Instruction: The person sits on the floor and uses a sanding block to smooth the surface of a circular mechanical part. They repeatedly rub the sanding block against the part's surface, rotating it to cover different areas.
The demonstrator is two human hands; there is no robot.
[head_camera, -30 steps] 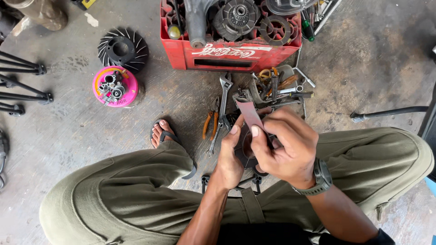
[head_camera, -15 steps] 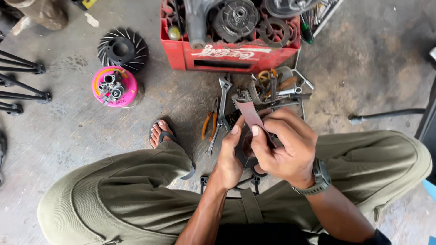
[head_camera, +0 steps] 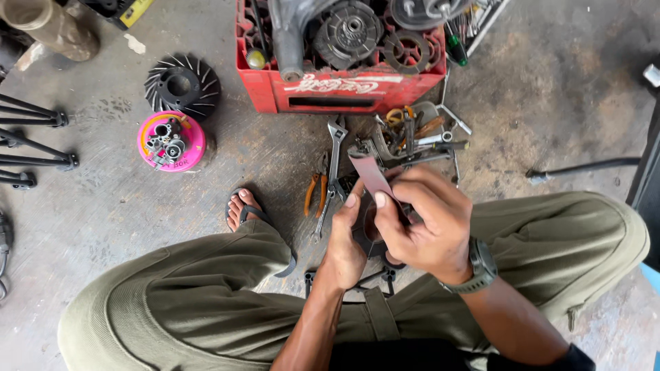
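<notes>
Between the knees, a thin, flexible-looking strip [head_camera: 372, 175] is pinched by the right hand [head_camera: 423, 223] against a dark, seemingly rigid part [head_camera: 364, 230] gripped at nine o'clock by the closed left hand [head_camera: 346, 244].

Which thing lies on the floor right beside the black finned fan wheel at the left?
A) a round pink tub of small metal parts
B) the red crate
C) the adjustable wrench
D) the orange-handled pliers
A: the pink tub, with small metal parts inside, sits just below the black finned fan wheel; the orange-handled pliers and adjustable wrench lie farther right, below the red crate.
</notes>
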